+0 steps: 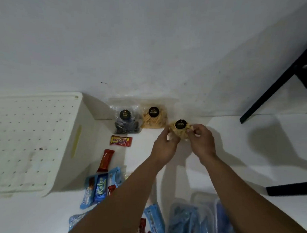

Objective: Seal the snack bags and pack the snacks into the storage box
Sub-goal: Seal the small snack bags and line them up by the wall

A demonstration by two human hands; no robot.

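Near the camera: two bare arms come up from the bottom of the frame and meet just right of the middle.
Bag being sealed: a small clear plastic bag of pale yellow snacks with a round black sticker (pixel 180 129) sits between both hands, just right of the middle, low over the white floor (pixel 235 155).
Left hand: the left hand (pixel 165 143) pinches the bag's left edge with bent fingers.
Right hand: the right hand (pixel 202 138) pinches the bag's right edge, fingers curled, thumb near the sticker.
Why held so: I think both hands squeeze the bag's edge to press it shut. Whether it is shut yet, I cannot tell.
Other bags: a clear bag of yellow sticks with a black sticker (pixel 154 119) and a clear bag of dark snacks with a black sticker (pixel 127 122) lean on the white wall (pixel 152 45), just left of the hands. They look like they wait their turn.
Storage box: a big white plastic box with small holes (pixel 33 141) sits at the left, close to the snacks, so packing is a short reach.
Small snacks: a red and yellow candy wrapper (pixel 121 141), a red-brown bar (pixel 106 160) and a blue Kalpa wrapper (pixel 100 187) lie on the floor, lower left of the hands.
Bottom right: clear tubs with blue packs inside (pixel 197 222).
Far right: black furniture legs (pixel 281 78).
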